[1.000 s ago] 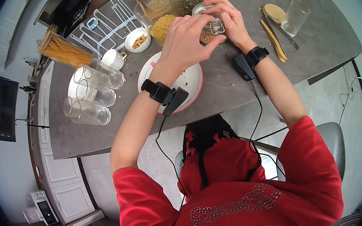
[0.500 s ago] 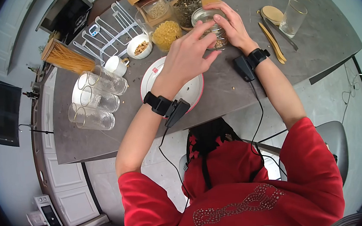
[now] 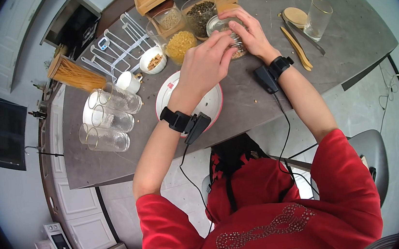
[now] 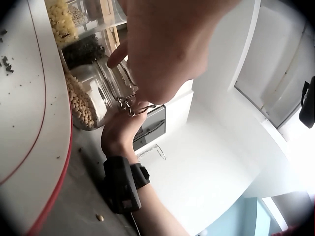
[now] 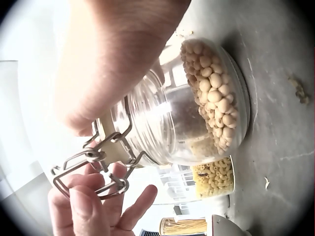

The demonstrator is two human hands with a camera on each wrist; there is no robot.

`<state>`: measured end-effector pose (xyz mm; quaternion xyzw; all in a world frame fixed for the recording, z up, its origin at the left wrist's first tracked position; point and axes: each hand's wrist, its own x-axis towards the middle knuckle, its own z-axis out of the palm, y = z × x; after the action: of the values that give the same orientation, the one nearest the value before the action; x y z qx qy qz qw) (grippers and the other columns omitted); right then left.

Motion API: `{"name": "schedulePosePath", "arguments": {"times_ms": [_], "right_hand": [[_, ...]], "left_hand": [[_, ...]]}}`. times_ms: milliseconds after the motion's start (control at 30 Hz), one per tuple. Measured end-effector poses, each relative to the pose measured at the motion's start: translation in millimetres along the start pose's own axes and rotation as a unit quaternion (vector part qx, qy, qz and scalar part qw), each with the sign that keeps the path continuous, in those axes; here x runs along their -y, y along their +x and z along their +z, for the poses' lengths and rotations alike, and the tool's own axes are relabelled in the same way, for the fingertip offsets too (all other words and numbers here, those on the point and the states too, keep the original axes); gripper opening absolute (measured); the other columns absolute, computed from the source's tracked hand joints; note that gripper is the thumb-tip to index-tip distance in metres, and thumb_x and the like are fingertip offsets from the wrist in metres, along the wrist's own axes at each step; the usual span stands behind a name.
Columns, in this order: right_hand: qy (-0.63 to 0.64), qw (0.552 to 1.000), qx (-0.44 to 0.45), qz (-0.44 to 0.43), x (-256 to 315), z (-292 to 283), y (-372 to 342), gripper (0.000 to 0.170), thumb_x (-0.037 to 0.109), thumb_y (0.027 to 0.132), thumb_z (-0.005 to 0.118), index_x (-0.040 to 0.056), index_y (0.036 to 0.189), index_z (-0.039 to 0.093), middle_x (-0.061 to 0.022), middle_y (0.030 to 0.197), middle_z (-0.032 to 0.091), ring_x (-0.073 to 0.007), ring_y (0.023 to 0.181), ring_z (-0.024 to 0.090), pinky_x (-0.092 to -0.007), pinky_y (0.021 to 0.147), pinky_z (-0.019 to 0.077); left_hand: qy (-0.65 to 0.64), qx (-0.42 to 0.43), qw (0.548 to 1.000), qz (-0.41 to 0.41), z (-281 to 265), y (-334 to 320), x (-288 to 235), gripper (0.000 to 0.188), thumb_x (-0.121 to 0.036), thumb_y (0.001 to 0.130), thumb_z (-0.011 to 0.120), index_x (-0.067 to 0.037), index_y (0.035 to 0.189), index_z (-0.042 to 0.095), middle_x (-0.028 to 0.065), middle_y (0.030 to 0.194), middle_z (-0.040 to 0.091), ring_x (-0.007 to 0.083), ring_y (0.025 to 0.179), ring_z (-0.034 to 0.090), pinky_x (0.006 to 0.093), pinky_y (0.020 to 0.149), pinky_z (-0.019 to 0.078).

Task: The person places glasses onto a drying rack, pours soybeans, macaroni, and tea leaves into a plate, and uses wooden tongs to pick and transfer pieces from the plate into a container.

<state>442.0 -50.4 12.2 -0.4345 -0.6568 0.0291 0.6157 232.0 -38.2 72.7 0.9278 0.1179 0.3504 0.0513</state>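
Note:
A glass clip-top jar (image 5: 167,123) stands on the grey table, partly filled with pale round beans (image 5: 214,93). My right hand (image 3: 253,36) holds the jar by its lid, the palm over the top in the right wrist view. From the front, my left hand (image 3: 205,63) pinches the wire clasp (image 5: 93,156), with the thumb against the wire loop. The head view hides most of the clasp behind the left fingers. A red-rimmed plate (image 3: 214,106) with dark bits on it lies under the left forearm.
Close behind the jar stand a pasta container (image 3: 180,47) and a glass of dark dried leaves (image 3: 201,17). Left are a nut bowl (image 3: 154,61), a white mug (image 3: 128,83) and tumblers (image 3: 111,119) on their sides. Right are wooden-tipped tongs (image 3: 298,48), a round lid (image 3: 295,16) and an upright glass (image 3: 318,19).
The left thumb and fingers, spread at the clasp earlier, have drawn together on it. The right hand has stayed at the lid while the head view shifted slightly.

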Motion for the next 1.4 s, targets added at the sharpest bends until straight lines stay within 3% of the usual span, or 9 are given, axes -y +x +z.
{"name": "schedulePosePath", "arguments": {"times_ms": [200, 333, 400, 733, 1000, 1133, 1233, 1333, 1400], "right_hand": [[0.006, 1.0, 0.001, 0.004, 0.0, -0.4, -1.9, 0.026, 0.021, 0.101, 0.06, 0.003, 0.117, 0.069, -0.013, 0.124, 0.07, -0.0309, 0.12, 0.065, -0.0401, 0.105, 0.0478], [0.013, 1.0, 0.0, 0.004, -1.9, -0.3, -1.5, 0.025, 0.021, 0.101, 0.06, 0.003, 0.116, 0.07, -0.0131, 0.125, 0.07, -0.0309, 0.12, 0.065, -0.04, 0.105, 0.0478], [0.012, 1.0, 0.0, 0.008, -2.0, 0.1, -2.5, 0.025, 0.021, 0.101, 0.06, 0.0031, 0.116, 0.07, -0.0131, 0.125, 0.07, -0.0307, 0.12, 0.065, -0.0399, 0.105, 0.0478], [0.014, 1.0, 0.0, 0.001, -1.4, -0.3, -0.8, 0.024, 0.019, 0.1, 0.061, 0.0028, 0.115, 0.07, -0.013, 0.123, 0.07, -0.0302, 0.12, 0.065, -0.0395, 0.105, 0.0482], [0.023, 1.0, -0.007, 0.004, -2.4, 1.3, -1.2, 0.023, 0.018, 0.1, 0.06, 0.0027, 0.114, 0.07, -0.0134, 0.123, 0.07, -0.0308, 0.119, 0.065, -0.0397, 0.104, 0.0486], [0.018, 1.0, -0.009, -0.001, -3.0, 0.8, -1.0, 0.023, 0.017, 0.1, 0.06, 0.0031, 0.114, 0.07, -0.0134, 0.122, 0.071, -0.0307, 0.118, 0.066, -0.0396, 0.104, 0.0491], [0.023, 1.0, -0.01, 0.002, -3.2, 1.5, -0.9, 0.022, 0.017, 0.1, 0.06, 0.0036, 0.113, 0.07, -0.0132, 0.122, 0.071, -0.0306, 0.118, 0.066, -0.0395, 0.104, 0.0492], [0.027, 1.0, -0.009, 0.003, -4.1, 2.0, -1.2, 0.021, 0.017, 0.099, 0.06, 0.0041, 0.113, 0.07, -0.0127, 0.121, 0.071, -0.0305, 0.118, 0.066, -0.0396, 0.104, 0.0494], [0.024, 1.0, -0.008, 0.003, -5.6, 2.3, -2.0, 0.022, 0.017, 0.099, 0.06, 0.0041, 0.113, 0.07, -0.0125, 0.121, 0.071, -0.0304, 0.118, 0.066, -0.0398, 0.104, 0.0495]], "left_hand": [[-0.039, 0.047, 0.998, -0.017, -11.2, 5.2, 4.3, 0.015, -0.019, 0.095, 0.072, -0.009, 0.104, 0.066, 0.0065, 0.113, 0.072, 0.0333, 0.085, 0.071, 0.043, 0.067, 0.056], [-0.033, 0.072, 0.997, 0.009, -21.5, 7.5, 6.6, 0.013, -0.019, 0.092, 0.073, -0.011, 0.101, 0.067, 0.005, 0.119, 0.072, 0.0324, 0.086, 0.071, 0.0436, 0.07, 0.0561], [-0.048, 0.146, 0.988, -0.013, -28.9, 9.9, 5.7, 0.014, -0.022, 0.091, 0.076, -0.012, 0.098, 0.071, 0.0015, 0.132, 0.07, 0.0301, 0.087, 0.071, 0.0395, 0.075, 0.0553], [-0.032, 0.159, 0.987, -0.012, -33.3, 14.0, 1.0, 0.009, -0.023, 0.087, 0.077, -0.016, 0.093, 0.076, 0.0013, 0.137, 0.068, 0.0292, 0.091, 0.07, 0.0418, 0.08, 0.0548], [0.125, 0.12, 0.985, -0.004, -8.8, 5.9, -31.1, 0.011, -0.013, 0.077, 0.075, -0.008, 0.083, 0.067, 0.0057, 0.137, 0.058, 0.0268, 0.121, 0.063, 0.042, 0.079, 0.0588], [0.126, 0.108, 0.986, -0.021, -3.8, 6.2, -33.7, 0.011, -0.012, 0.08, 0.073, -0.006, 0.084, 0.064, 0.0072, 0.138, 0.058, 0.0271, 0.124, 0.061, 0.0426, 0.079, 0.0599], [0.118, 0.117, 0.986, -0.016, -3.9, 8.0, -31.5, 0.011, -0.012, 0.082, 0.072, -0.006, 0.086, 0.063, 0.0072, 0.135, 0.059, 0.0277, 0.123, 0.062, 0.0433, 0.08, 0.0596], [0.131, 0.058, 0.99, 0.005, 0.9, 10.5, -30.5, 0.01, -0.012, 0.086, 0.071, -0.006, 0.089, 0.063, 0.0092, 0.126, 0.064, 0.029, 0.113, 0.066, 0.0448, 0.077, 0.0583], [0.08, 0.048, 0.995, -0.021, 1.3, 15.5, -24.9, 0.011, -0.012, 0.09, 0.07, -0.006, 0.096, 0.063, 0.0111, 0.108, 0.069, 0.0326, 0.095, 0.07, 0.0454, 0.074, 0.0561]]}}
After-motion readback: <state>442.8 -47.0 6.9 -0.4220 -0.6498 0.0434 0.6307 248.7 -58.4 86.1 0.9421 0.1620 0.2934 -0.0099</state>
